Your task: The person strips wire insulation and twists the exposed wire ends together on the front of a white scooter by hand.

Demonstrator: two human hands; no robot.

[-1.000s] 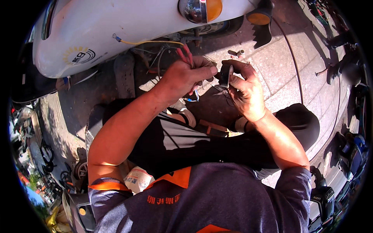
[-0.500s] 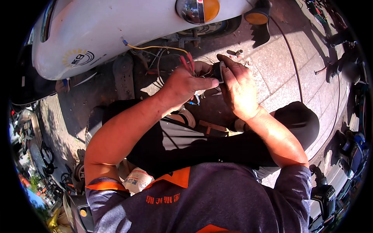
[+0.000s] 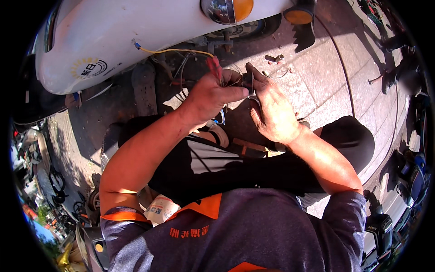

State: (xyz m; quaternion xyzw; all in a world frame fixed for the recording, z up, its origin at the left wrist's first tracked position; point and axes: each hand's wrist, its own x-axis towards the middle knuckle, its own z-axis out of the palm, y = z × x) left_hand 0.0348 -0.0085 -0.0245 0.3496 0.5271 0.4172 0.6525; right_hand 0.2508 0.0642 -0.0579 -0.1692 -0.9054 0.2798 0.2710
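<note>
My left hand (image 3: 206, 96) is closed around a bundle of thin wires, its thumb stretched toward the right. Red-sleeved wire ends (image 3: 214, 68) stick up above its fingers. A yellow wire (image 3: 181, 51) runs from them to a blue connector (image 3: 136, 44) at the white scooter body. Between both hands sits a small dark piece (image 3: 247, 83) that looks like a roll of black tape. My right hand (image 3: 276, 111) pinches it from the right, its fingers partly hiding it. A blue-and-white wire end (image 3: 221, 119) hangs below my left hand.
The white scooter body (image 3: 122, 27) with its orange-and-clear lamp (image 3: 226, 10) spans the top. Small metal parts (image 3: 274, 59) lie on the paving beyond my right hand. A dark hose (image 3: 340, 61) crosses the ground at right. A white bucket (image 3: 161, 209) stands beside my left elbow.
My right hand has turned and shifted slightly left and down, its fingers covering more of the dark piece. My left hand has moved slightly left, carrying the red-sleeved ends.
</note>
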